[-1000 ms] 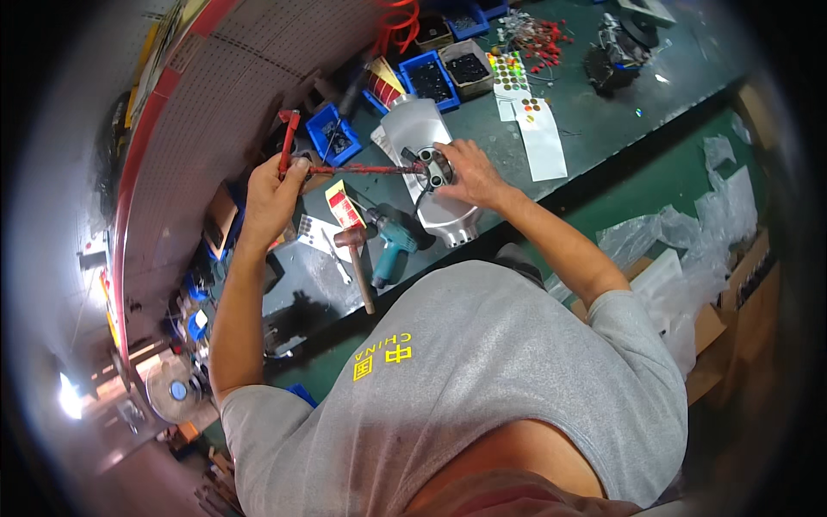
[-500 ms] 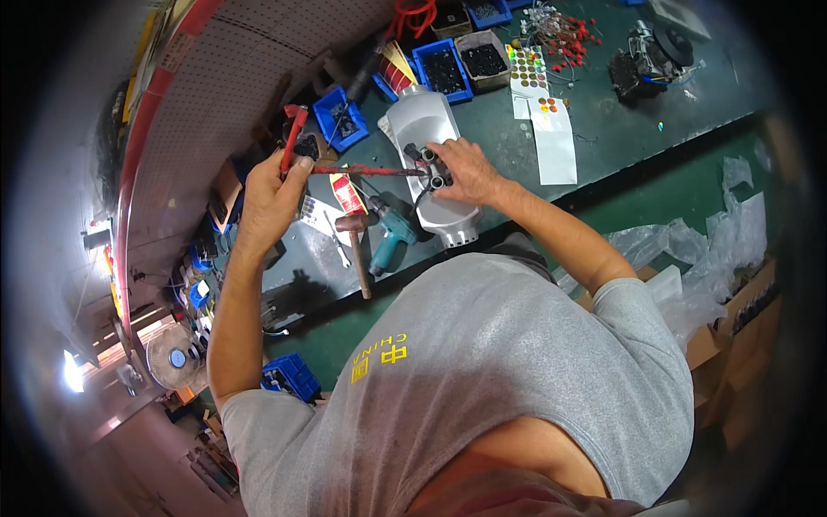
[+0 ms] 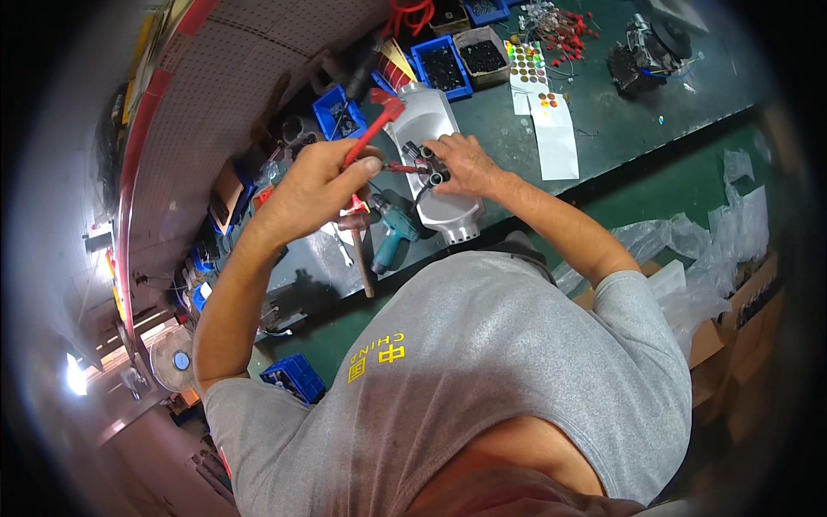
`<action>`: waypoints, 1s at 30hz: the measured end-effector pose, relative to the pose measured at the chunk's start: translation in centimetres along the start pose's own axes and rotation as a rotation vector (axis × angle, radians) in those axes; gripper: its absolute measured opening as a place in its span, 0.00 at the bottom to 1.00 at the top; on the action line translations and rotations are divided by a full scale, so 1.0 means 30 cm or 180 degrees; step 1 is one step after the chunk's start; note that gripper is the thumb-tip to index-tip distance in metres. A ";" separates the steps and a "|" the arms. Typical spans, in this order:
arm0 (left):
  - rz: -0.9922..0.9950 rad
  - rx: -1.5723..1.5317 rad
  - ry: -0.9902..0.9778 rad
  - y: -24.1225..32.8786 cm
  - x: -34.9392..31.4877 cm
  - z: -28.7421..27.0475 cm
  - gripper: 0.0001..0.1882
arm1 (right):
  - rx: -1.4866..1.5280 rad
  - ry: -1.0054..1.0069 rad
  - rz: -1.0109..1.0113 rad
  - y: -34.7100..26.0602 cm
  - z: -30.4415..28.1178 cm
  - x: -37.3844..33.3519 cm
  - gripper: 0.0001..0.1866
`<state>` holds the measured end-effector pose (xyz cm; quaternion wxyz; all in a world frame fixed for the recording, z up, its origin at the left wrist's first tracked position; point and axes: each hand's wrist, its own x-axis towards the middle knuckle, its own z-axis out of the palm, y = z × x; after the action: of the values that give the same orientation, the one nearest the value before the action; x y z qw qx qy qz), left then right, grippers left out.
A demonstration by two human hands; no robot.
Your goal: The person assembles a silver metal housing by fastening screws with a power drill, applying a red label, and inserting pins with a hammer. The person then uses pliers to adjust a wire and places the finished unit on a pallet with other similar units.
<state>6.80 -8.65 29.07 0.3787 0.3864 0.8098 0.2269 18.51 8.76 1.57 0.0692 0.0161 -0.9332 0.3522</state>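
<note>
My left hand [image 3: 323, 185] is closed round a red tool [image 3: 376, 129] with a hooked end standing up from the fist. A red shaft [image 3: 405, 167] runs from beside this fist toward a dark fitting [image 3: 435, 178] with round, pale-rimmed openings; the link between the two red parts is hidden. My right hand [image 3: 469, 168] grips that fitting inside a silver-grey metal housing [image 3: 424, 112], fingers bent over its right side. Close by lie a teal power drill [image 3: 397, 231] and a mallet [image 3: 358, 250] with a wooden handle, both left of the housing's near end.
Blue bins [image 3: 442, 69] and a carton of black parts [image 3: 482, 57] line the bench's far side. Sticker sheets [image 3: 556, 138], red-tipped wires [image 3: 560, 34] and a dark motor-like assembly [image 3: 646, 60] lie to the right. Plastic wrap [image 3: 680, 237] hangs over cardboard boxes [image 3: 749, 302] beyond the bench edge.
My left hand has moved right and looks larger, carrying the red tool's hooked end over the housing. Less of the red shaft shows. My right hand stays on the fitting.
</note>
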 end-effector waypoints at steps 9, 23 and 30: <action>0.0339 0.0671 -0.0061 0.075 0.050 0.066 0.16 | 0.0073 -0.0019 -0.0033 0.021 0.005 0.015 0.45; 0.0493 0.1782 0.0135 0.224 0.143 0.237 0.16 | 0.0089 0.0027 -0.0520 0.045 -0.033 0.048 0.37; 0.0321 0.0982 0.0156 0.193 0.125 0.170 0.16 | 0.0157 -0.0077 -0.0349 0.048 -0.010 0.042 0.43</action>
<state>11.90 -1.81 28.14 0.2831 0.4745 0.8236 0.1279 17.17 10.06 1.02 0.0766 0.0732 -0.9227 0.3706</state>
